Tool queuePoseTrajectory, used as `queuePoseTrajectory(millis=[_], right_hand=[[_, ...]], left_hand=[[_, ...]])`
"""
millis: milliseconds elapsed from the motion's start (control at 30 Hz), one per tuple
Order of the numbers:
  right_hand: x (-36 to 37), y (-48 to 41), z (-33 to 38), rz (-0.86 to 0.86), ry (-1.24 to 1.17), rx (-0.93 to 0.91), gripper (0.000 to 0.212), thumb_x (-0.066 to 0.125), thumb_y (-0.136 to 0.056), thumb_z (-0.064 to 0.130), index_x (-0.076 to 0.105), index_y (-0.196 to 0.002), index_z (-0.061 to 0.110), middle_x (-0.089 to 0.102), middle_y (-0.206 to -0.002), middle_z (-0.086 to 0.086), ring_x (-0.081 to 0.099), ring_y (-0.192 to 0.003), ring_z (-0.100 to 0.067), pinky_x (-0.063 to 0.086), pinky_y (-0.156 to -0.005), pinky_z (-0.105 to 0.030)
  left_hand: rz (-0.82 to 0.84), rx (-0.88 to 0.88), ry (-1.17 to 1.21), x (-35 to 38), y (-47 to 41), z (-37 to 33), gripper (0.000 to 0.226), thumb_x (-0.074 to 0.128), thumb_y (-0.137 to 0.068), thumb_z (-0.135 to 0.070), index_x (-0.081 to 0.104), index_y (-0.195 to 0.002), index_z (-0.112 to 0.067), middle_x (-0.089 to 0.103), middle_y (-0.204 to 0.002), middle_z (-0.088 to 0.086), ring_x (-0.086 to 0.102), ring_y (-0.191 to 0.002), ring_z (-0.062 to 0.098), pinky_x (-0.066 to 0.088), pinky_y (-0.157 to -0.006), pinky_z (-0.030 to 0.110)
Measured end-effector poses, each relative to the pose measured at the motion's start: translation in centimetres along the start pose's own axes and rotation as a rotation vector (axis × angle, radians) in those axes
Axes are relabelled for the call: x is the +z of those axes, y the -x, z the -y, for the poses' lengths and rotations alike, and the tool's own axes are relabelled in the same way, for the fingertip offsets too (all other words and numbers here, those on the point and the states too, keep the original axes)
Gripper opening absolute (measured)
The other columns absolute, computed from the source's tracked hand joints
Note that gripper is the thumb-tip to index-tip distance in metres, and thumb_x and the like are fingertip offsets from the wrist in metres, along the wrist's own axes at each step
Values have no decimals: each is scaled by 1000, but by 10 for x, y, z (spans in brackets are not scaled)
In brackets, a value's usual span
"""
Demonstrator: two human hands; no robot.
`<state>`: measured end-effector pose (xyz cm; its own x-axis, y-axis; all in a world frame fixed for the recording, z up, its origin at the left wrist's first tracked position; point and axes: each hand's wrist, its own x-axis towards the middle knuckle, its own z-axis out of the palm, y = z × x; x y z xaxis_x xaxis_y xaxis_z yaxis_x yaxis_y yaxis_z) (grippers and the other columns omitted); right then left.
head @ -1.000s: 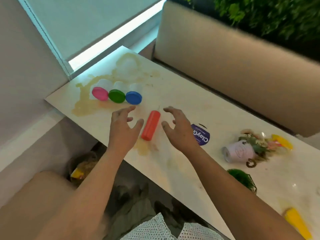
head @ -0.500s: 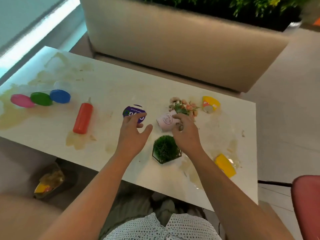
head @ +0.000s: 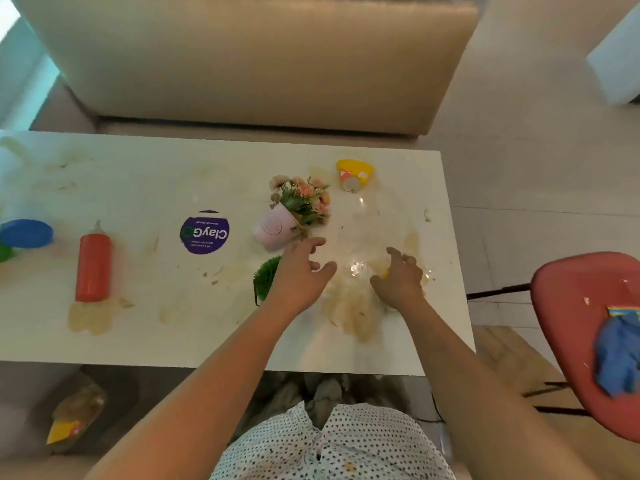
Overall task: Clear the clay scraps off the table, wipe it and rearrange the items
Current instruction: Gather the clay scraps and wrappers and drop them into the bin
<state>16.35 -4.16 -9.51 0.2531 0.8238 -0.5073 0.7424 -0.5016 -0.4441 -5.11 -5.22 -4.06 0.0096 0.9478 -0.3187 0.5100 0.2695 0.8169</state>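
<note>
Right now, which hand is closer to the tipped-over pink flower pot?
Left. The left hand is just beside the pink flower pot; the right hand is farther right, curled over a yellow thing.

a beige sofa point(head: 242, 64) beyond the far edge, a red chair point(head: 568, 327) to the right.

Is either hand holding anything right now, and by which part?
The right hand curls over a mostly hidden yellow object; which part it grips cannot be told. The left hand is open and holds nothing.
</note>
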Motion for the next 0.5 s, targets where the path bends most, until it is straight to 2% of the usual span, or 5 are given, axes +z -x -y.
queuePoseTrajectory(millis=[100, 233, 333, 433, 500], right_hand=[[-1, 2, -24, 133, 109, 46, 104, 76, -82, 43, 8, -161, 37, 6, -168, -9, 4, -154, -33, 31, -115, -55], [5, 3, -48, 205, 254, -8, 126, 83, -74, 53, -8, -159, 41, -10, -169, -6, -8, -155, -35, 19, -118, -63], [10, 3, -59, 155, 304, -39, 125, 84, -73, 47, -7, -159, 40, -2, -168, -7, 6, -153, -37, 28, -114, -62], [11, 3, -64, 76, 332, -74, 111, 76, -82, 35, -3, -160, 35, 18, -159, -11, 29, -140, -38, 39, -104, -56], [11, 3, -67, 36, 318, -93, 104, 72, -86, 31, -1, -160, 33, 27, -153, -12, 36, -133, -37, 41, -99, -53]], left_hand=[[41, -11, -33, 9, -3, -5, 52, 70, -94, -35, 52, -143, -31, 49, -134, -2, 62, -97, 7, 47, -75, 21], [81, -17, -70, 21, -5, -10, 52, 69, -95, -37, 52, -144, -32, 49, -134, 0, 62, -94, 2, 47, -75, 23], [116, -24, -91, 29, -2, -12, 53, 68, -95, -36, 52, -145, -30, 49, -132, 2, 63, -93, 3, 52, -83, 28], [138, -36, -117, 36, 1, -15, 52, 68, -94, -36, 52, -144, -30, 49, -130, 1, 64, -94, 5, 54, -88, 32], [147, -48, -125, 40, 2, -15, 52, 68, -94, -37, 52, -143, -30, 50, -130, 1, 64, -94, 6, 53, -88, 31]])
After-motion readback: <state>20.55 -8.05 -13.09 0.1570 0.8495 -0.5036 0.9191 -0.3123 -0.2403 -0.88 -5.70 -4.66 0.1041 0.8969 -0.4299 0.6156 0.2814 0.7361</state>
